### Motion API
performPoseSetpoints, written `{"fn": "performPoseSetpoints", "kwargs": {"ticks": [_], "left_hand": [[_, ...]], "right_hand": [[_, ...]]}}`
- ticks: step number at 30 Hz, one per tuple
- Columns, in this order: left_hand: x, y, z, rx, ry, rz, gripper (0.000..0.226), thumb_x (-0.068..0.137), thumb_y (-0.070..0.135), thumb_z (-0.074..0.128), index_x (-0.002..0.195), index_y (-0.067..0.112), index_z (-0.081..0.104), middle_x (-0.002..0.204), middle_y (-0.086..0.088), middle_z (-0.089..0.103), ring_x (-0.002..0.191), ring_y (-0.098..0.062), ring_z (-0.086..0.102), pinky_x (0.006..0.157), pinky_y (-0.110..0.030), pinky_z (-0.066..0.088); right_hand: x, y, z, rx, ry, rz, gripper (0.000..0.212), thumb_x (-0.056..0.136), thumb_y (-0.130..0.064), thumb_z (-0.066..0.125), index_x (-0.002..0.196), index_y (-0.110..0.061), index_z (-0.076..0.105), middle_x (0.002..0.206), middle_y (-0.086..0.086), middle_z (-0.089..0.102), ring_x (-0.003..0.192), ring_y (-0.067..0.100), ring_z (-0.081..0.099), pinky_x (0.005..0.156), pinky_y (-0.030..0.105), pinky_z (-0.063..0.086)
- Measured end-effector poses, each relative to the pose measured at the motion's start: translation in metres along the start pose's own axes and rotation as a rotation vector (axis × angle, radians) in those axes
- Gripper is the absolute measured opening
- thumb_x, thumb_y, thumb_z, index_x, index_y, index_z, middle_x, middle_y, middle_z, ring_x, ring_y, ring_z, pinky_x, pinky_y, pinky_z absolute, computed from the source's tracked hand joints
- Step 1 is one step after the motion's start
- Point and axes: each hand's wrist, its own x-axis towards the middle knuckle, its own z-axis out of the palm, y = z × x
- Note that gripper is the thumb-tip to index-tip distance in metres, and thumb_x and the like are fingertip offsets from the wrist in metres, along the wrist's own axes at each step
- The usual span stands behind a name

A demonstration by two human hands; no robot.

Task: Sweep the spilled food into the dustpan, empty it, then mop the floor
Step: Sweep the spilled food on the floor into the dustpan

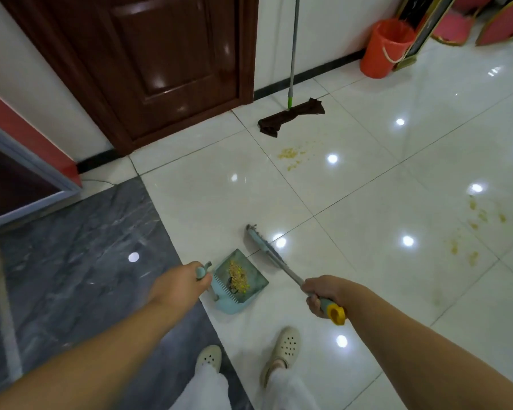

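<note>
Between both hands' fingers (314, 291) sits the dustpan (240, 281) (food-laden).

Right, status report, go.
Left hand on dustpan handle, right hand on broom. Pan loaded; yellow spill remains near mop. Nothing blocking.

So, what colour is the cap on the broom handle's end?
Yellow cap, seen in the head view, beside the right hand.

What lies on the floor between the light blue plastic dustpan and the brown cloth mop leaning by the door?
In the head view, only bare glossy white tile separates the dustpan from the mop; the yellow food spill sits right of that line.
</note>
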Motion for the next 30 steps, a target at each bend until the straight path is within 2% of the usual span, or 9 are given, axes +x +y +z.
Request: {"fn": "performPoseSetpoints", "kwargs": {"ticks": [5, 12, 15, 20, 26, 30], "left_hand": [[0.002, -0.023, -0.009, 0.004, -0.030, 0.038, 0.034, 0.092, 0.052, 0.040, 0.088, 0.023, 0.059, 0.085, 0.000, 0.067, 0.076, -0.019, 0.057, 0.058, -0.026, 0.039], [0.001, -0.052, -0.020, -0.054, -0.027, 0.060, 0.039, 0.089, 0.056, 0.043, 0.082, 0.021, 0.056, 0.078, 0.001, 0.066, 0.076, -0.020, 0.060, 0.065, -0.028, 0.045], [0.000, -0.068, -0.025, -0.038, -0.017, 0.068, 0.038, 0.088, 0.056, 0.043, 0.085, 0.022, 0.059, 0.081, 0.001, 0.067, 0.081, -0.022, 0.062, 0.070, -0.028, 0.049], [0.001, -0.091, -0.028, 0.054, -0.018, 0.089, 0.036, 0.088, 0.053, 0.042, 0.092, 0.022, 0.061, 0.087, -0.002, 0.070, 0.086, -0.026, 0.064, 0.075, -0.031, 0.052], [0.010, -0.106, -0.024, 0.069, 0.001, 0.097, 0.036, 0.086, 0.057, 0.041, 0.095, 0.029, 0.062, 0.089, 0.003, 0.069, 0.083, -0.022, 0.061, 0.070, -0.029, 0.048], [0.017, -0.107, -0.027, 0.020, -0.034, 0.077, 0.038, 0.084, 0.061, 0.043, 0.090, 0.028, 0.061, 0.086, 0.004, 0.069, 0.076, -0.017, 0.059, 0.063, -0.026, 0.043]], "right_hand": [[-0.025, 0.015, 0.031, 0.055, -0.070, -0.006, 0.007, 0.093, -0.006, 0.051, 0.087, -0.003, 0.047, 0.047, 0.007, 0.045, 0.029, 0.011, 0.040, 0.032, 0.014, 0.038], [-0.039, 0.021, 0.059, 0.073, -0.006, -0.067, 0.007, 0.096, -0.010, 0.049, 0.093, -0.006, 0.045, 0.042, 0.005, 0.042, 0.026, 0.009, 0.038, 0.031, 0.011, 0.035], [-0.028, 0.019, 0.071, 0.103, 0.023, -0.086, 0.016, 0.097, -0.014, 0.051, 0.086, -0.005, 0.044, 0.042, 0.006, 0.041, 0.024, 0.010, 0.036, 0.030, 0.010, 0.035], [-0.004, 0.020, 0.092, 0.162, 0.057, -0.098, 0.016, 0.097, -0.013, 0.050, 0.087, -0.004, 0.045, 0.041, 0.007, 0.042, 0.024, 0.011, 0.038, 0.030, 0.012, 0.036], [-0.001, 0.033, 0.121, 0.194, -0.051, -0.039, 0.015, 0.097, -0.010, 0.048, 0.083, -0.004, 0.043, 0.044, 0.007, 0.042, 0.025, 0.012, 0.039, 0.031, 0.012, 0.037], [-0.020, 0.041, 0.126, 0.205, -0.121, -0.023, 0.018, 0.097, -0.007, 0.045, 0.078, -0.006, 0.042, 0.041, 0.006, 0.042, 0.025, 0.010, 0.038, 0.029, 0.011, 0.035]]}}
